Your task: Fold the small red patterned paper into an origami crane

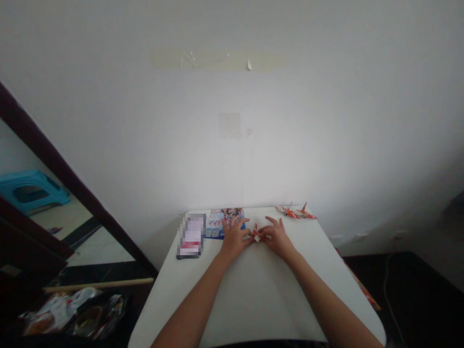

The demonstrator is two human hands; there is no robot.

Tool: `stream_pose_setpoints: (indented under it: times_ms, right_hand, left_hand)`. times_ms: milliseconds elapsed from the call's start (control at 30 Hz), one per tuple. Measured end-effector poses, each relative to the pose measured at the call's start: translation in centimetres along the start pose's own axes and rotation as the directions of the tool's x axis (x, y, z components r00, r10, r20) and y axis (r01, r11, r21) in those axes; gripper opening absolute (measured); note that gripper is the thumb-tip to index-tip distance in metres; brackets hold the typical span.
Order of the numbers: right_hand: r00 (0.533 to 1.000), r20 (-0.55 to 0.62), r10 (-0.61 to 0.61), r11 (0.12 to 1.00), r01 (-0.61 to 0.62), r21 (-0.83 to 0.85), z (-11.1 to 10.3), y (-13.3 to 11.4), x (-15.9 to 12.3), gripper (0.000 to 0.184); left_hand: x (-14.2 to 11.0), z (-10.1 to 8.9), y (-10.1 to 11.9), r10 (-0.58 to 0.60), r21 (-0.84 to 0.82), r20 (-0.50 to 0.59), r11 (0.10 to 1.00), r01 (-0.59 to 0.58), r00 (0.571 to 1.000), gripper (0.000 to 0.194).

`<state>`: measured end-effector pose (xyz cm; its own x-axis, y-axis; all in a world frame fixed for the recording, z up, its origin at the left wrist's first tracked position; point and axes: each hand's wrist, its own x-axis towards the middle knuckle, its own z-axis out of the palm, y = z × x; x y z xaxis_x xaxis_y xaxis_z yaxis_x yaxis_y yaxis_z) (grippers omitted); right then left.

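Note:
Between my two hands is a small folded paper piece point(256, 233), red and white with a pattern, held just above or on the white table point(253, 290). My left hand point(235, 235) pinches its left side with thumb and forefinger, the other fingers spread over a printed leaflet. From the right, my right hand point(276, 237) pinches the same paper, its other fingers raised. At the table's back right corner lie folded paper cranes point(297, 212) in a similar red and white pattern.
A phone point(192, 237), its screen blurred out, lies on the table's left. Beside it is the blue leaflet point(215, 232). The wall point(232, 164) stands right behind the table. On the floor at left are bags point(68, 309); a blue stool point(32, 188) shows beyond a dark frame.

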<state>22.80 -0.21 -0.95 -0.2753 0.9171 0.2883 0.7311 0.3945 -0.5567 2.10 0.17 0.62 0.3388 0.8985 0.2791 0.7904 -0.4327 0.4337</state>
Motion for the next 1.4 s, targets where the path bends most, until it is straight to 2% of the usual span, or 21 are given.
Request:
stream_pose_setpoints:
  times_ms: [400,600,700,800,933,1100,1233,1400]
  right_hand:
    - [0.996,0.087,0.026,0.997,-0.02,-0.068,-0.9,-1.0,-0.1,0.014]
    - [0.996,0.087,0.008,0.997,-0.001,-0.079,-1.6,-1.1,-0.5,0.012]
    - [0.997,0.058,0.059,0.998,-0.058,-0.034,-1.1,-0.7,-0.4,0.02]
    - [0.995,-0.013,0.096,0.995,-0.096,-0.015,-0.4,-0.2,-0.2,0.015]
    - [0.997,-0.001,0.076,0.997,-0.076,-0.028,0.0,0.3,-0.1,0.013]
    - [1.0,0.011,0.022,0.996,-0.021,-0.091,-0.6,-0.4,-0.1,0.011]
    - [0.999,0.02,-0.03,0.977,0.034,-0.21,-1.3,-1.6,-0.1,0.013]
    - [0.995,0.054,0.085,0.952,-0.066,-0.298,-2.1,-1.8,-0.1,0.009]
  left_hand:
    - [0.0,-0.3,-0.1,0.047,0.018,0.024,0.999,-0.047,0.999,0.005]
    - [0.1,-1.0,-0.7,-0.026,0.001,0.102,1.0,0.026,0.994,0.014]
    - [0.1,-0.8,-0.5,-0.048,-0.002,0.074,0.999,0.048,0.996,0.016]
    - [0.0,-0.3,0.1,-0.052,0.007,0.018,0.999,0.052,0.998,0.009]
    - [-0.2,0.1,0.8,-0.049,0.004,-0.012,0.999,0.049,0.999,0.01]
    - [-0.1,0.0,0.8,-0.049,0.022,0.016,0.999,0.049,0.999,0.011]
    - [0.0,-0.4,0.8,-0.066,0.06,0.039,0.996,0.064,0.997,0.011]
    - [-0.1,-0.9,1.0,-0.061,0.103,0.062,0.993,0.054,0.996,0.011]
